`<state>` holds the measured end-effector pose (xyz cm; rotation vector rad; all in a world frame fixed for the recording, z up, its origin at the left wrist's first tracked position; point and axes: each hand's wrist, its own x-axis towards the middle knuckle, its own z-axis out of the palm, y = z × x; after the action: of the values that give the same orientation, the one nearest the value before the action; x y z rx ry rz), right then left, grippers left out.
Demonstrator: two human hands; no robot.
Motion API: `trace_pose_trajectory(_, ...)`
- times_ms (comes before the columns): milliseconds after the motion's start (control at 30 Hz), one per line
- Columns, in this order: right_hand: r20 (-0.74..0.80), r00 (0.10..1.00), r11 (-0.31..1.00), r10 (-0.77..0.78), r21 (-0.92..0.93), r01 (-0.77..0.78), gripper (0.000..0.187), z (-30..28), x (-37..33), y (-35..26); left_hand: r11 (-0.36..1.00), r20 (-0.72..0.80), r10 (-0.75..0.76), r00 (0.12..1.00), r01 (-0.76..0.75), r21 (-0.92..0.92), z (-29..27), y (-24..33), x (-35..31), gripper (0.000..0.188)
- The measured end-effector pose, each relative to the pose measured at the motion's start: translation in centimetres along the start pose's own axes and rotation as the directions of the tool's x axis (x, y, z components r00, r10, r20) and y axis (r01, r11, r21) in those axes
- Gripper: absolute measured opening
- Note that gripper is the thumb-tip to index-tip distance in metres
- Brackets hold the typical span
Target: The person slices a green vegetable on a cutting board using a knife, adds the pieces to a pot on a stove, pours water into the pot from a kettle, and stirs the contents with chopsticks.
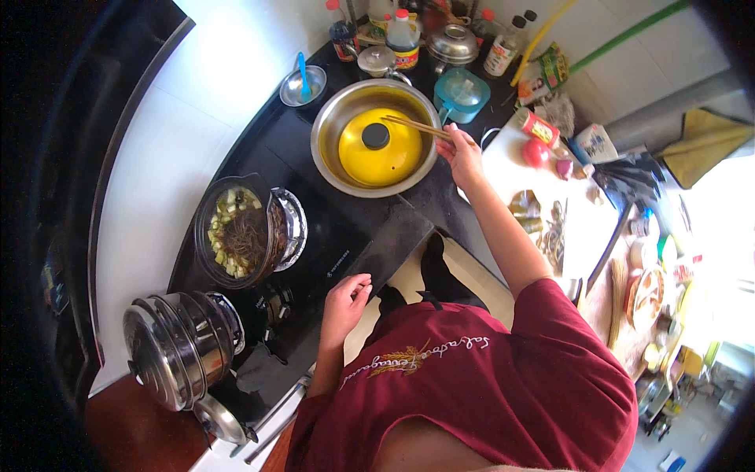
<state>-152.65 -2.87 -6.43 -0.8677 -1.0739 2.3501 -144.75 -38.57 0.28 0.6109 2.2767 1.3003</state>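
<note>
My right hand [462, 151] grips a pair of wooden chopsticks [417, 126]. Their tips reach over a wide metal basin [326, 169]. Inside the basin sits a round yellow lid [362, 164] with a black knob [376, 136]; the chopstick tips are above its right part, and whether they touch it I cannot tell. My left hand [344, 307] is loosely curled at the front edge of the black stove [334, 224], and nothing shows in its fingers. To its left, a dark pot [206, 259] holds broth, pale green chopped pieces and a brown tangle of strands.
A stacked steel steamer pot [165, 346] stands at the lower left. Behind the basin are a small bowl [291, 88] with a blue spoon [303, 75], a teal container [462, 93] and several bottles. On the right, a white board [503, 161] carries a tomato [535, 153] and a red onion [564, 168].
</note>
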Motion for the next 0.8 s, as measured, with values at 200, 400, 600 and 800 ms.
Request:
trace_pose_trajectory(200,0.14,0.977,0.969,0.161,0.163,-0.183,0.029,-1.4,1.0,-1.0,0.997,-0.07,-0.072,0.995,0.072,-0.004,2.1,3.1,2.6,0.019)
trace_pose_trajectory(400,0.183,0.936,0.932,0.301,0.152,-0.329,0.032,-2.6,-1.0,-1.0,0.996,-0.103,-0.082,0.991,0.08,-0.025,2.8,4.6,4.1,0.02)
trace_pose_trajectory(600,0.099,0.896,0.89,0.434,0.109,-0.443,0.031,-3.9,-3.9,0.1,0.997,-0.071,-0.068,0.995,0.066,-0.03,2.3,2.7,4.9,0.02)
trace_pose_trajectory(800,0.008,0.835,0.833,0.55,-0.074,-0.548,0.032,-5.6,-7.2,0.3,0.996,-0.042,0.025,0.999,-0.028,-0.079,1.4,2.2,6.3,0.019)
